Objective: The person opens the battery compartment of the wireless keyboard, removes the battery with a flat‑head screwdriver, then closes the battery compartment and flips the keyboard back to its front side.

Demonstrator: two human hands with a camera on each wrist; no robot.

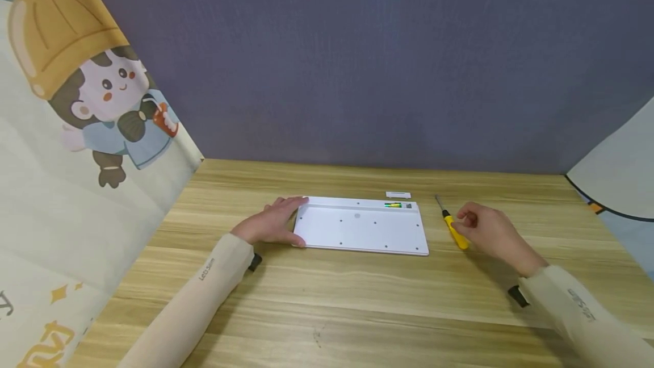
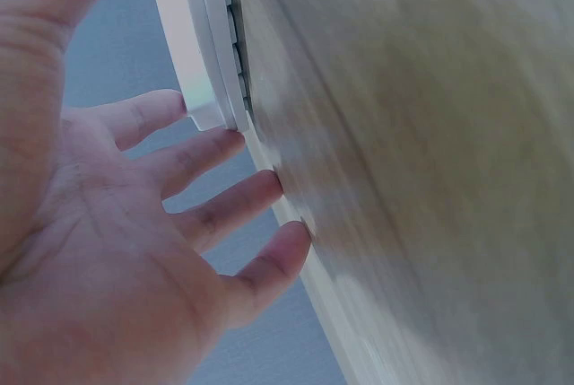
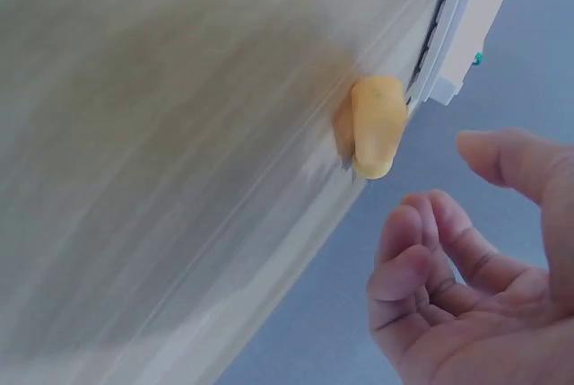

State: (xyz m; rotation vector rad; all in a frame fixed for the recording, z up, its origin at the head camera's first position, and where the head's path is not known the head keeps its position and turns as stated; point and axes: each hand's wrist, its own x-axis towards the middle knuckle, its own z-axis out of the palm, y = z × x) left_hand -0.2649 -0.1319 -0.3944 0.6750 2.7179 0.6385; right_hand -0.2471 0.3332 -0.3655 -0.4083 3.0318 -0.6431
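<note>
A white keyboard (image 1: 363,229) lies face down on the table, its underside dotted with screws. At its far right, a green and gold battery (image 1: 393,205) sits in an uncovered slot. My left hand (image 1: 273,221) spans the keyboard's left end, thumb at the near edge and forefinger at the far corner. The left wrist view shows these fingers spread and fairly straight. My right hand (image 1: 487,231) hovers beside a screwdriver (image 1: 456,234) with a yellow handle. In the right wrist view, the right fingers (image 3: 404,264) curl loosely, apart from the thumb and the handle (image 3: 378,125), holding nothing.
A small white battery cover (image 1: 398,195) lies just beyond the keyboard's far edge. Behind the wooden table (image 1: 317,305) rises a grey-blue panel (image 1: 357,61). A printed cloth (image 1: 46,197) hangs along the left side, and another pale sheet stands at the right.
</note>
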